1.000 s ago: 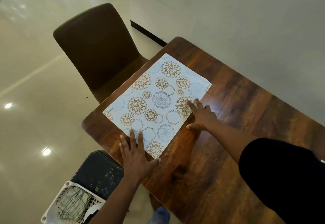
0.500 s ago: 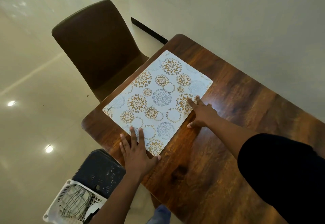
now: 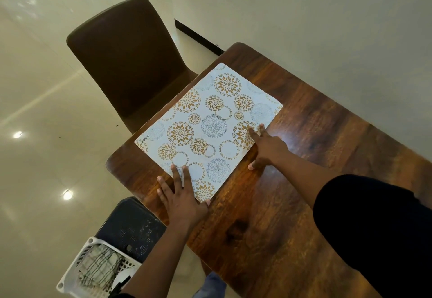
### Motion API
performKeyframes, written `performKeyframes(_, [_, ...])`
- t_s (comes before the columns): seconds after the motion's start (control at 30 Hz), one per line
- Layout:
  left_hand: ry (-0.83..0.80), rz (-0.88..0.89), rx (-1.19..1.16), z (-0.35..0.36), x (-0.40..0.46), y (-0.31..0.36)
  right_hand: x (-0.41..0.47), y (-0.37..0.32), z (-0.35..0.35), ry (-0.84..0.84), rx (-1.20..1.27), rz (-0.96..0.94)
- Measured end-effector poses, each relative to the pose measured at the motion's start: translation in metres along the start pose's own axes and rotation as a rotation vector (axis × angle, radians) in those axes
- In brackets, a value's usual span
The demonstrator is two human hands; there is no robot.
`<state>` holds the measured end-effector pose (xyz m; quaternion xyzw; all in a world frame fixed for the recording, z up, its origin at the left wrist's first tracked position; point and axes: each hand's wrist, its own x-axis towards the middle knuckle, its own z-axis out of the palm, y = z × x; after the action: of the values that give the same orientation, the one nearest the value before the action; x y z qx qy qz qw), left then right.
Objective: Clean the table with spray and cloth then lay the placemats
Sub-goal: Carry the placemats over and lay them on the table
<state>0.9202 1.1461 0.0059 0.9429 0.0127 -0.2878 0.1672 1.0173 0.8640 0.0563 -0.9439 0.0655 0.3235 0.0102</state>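
Down at the near left, a white basket [image 3: 93, 272] is sitting on the floor with a checked cloth [image 3: 100, 267] lying in it, beside a dark stool [image 3: 131, 230]. Farther back, a brown chair [image 3: 126, 63] is tucked against the desk's far left edge.

The left hand [image 3: 182, 199] is lying flat with straight, spread fingers, pressing on the near corner of the placemat [image 3: 205, 129]. The placemat itself, white with gold and blue flower rings, is lying flat on the left end of the desk [image 3: 280, 216], turned a little askew to the edges. The right hand [image 3: 266, 148] is also spread open, its fingertips resting on the mat's right edge, gripping nothing.

I judge the wiping to be finished, since the wood is looking glossy and the cloth is put away. One mat is getting its final squaring; no others are in view, so more may be waiting.

The floor is shining pale tile catching ceiling lights, and a plain wall is running along the right.
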Motion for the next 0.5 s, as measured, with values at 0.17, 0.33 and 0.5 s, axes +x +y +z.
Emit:
performKeyframes(0.17, [-0.058,-0.043,-0.025,-0.008,0.004,0.008,-0.001,-0.001,-0.002,-0.001,-0.003,-0.004])
performKeyframes(0.33, [-0.078,-0.063,-0.066,-0.010,0.009,0.012,-0.002,-0.003,-0.004,0.004,-0.011,-0.007])
performKeyframes(0.5, [-0.067,-0.060,-0.072,-0.009,0.009,0.011,-0.001,-0.004,-0.005,-0.005,-0.015,0.001])
